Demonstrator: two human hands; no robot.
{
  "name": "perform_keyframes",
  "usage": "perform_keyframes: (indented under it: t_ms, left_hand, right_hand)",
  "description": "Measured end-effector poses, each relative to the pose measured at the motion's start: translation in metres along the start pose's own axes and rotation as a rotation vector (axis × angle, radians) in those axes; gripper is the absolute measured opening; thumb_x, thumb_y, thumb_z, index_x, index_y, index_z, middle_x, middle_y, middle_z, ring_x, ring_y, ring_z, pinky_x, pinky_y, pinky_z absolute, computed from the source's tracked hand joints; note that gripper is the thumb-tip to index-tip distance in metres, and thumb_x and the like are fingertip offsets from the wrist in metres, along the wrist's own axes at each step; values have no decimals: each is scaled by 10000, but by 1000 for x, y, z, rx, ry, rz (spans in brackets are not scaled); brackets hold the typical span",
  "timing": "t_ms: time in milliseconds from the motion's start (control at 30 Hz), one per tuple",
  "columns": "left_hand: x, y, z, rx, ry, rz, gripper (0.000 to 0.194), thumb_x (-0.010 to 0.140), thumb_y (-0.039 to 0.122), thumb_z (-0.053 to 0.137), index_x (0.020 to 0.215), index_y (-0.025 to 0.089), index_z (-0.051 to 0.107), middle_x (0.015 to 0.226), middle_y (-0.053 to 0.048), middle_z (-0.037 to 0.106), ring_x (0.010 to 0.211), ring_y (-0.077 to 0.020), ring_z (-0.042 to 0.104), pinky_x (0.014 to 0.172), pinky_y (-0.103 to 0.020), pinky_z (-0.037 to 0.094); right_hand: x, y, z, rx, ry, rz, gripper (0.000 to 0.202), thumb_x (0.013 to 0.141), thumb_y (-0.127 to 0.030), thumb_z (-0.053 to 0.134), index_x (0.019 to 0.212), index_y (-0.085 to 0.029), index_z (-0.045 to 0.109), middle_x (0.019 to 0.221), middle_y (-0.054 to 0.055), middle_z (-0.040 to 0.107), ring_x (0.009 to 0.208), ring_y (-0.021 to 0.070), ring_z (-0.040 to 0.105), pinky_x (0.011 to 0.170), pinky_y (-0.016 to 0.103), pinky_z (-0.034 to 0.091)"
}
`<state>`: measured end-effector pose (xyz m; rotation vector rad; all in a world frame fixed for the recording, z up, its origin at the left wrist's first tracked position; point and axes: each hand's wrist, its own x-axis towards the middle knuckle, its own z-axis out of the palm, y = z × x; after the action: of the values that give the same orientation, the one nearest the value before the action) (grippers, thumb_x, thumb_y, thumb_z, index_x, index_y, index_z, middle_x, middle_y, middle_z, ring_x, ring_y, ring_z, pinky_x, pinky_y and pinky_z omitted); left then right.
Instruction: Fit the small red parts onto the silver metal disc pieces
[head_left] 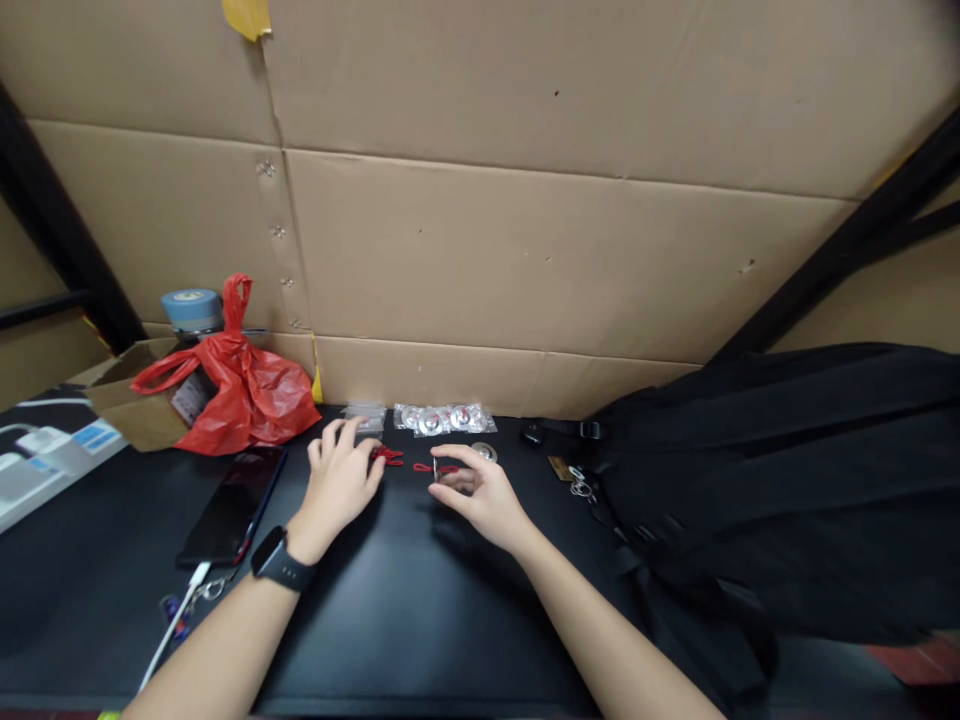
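Observation:
My right hand (480, 492) pinches a small metal disc (435, 467) edge-on between thumb and fingertips, just above the table. A red cord loop (421, 468) shows on both sides of the disc. Behind these fingers another round metal disc (486, 452) lies on the table. Fingers apart and slightly bent, my left hand (339, 480) hovers or rests beside a small bunch of red cords (390, 457); I cannot tell whether it touches them. Clear plastic bags (369, 415) lie just past its fingertips. To their right is a row of metal discs in clear wrappers (442, 418).
A phone (232, 505) on a white cable, a red plastic bag (244, 385), a cardboard box (135, 390) and a power strip (64, 465) occupy the left. A black backpack (787, 480) fills the right, with keys (580, 483) beside it. A cardboard wall (480, 260) closes the back.

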<state>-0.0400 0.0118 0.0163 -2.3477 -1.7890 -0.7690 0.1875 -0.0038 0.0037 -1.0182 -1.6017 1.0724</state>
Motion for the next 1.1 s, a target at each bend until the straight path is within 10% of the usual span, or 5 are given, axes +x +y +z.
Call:
perform_keyframes:
  t_ms: [300,433,633,800,1100]
  left_hand:
    - [18,-46,-7,17,90,-74,280,925,277,480,1116,201,671,1228,-119,681,1232,-326,477,948,-502,374]
    - [15,-23,-23,-181,140,27,177,896,307,546,984,220,673,1080,-72,703,1104,-269,547,912,-419,391]
    - [-6,28,-3,-322,-191,269,323,786,438,720,1010,228,620,1082,-48,653,1120,-273,522,962,-422,373]
    - [-15,43,14,-251,-385,370,462,782,507,709,1135,223,622,1159,-88,614,1150,-302,511,998,-461,378]
    - [-23,47,19,-142,-302,402,656,775,560,669,1306,186,577,1339,-140,565,1351,-371,378,1101,-523,279]
  right_hand:
    - [3,-2,-15,-47,63,10,461,753,-357,754,1160,-192,614,967,60,690,739,157,709,646,255,554]
    - [5,-5,-26,-61,119,-29,465,756,-378,756,1157,-192,612,971,65,697,748,168,714,674,274,565]
    - [3,-15,-42,-146,168,-75,455,762,-376,755,1156,-200,613,1078,83,691,770,167,714,710,293,577]
    - [-5,-26,-53,-433,-29,-95,396,783,-301,740,1155,-229,628,1095,63,701,896,186,703,759,301,566]
    - [-22,-48,-51,-852,-407,18,359,719,-246,784,1061,-251,678,933,19,733,837,198,686,736,270,477]
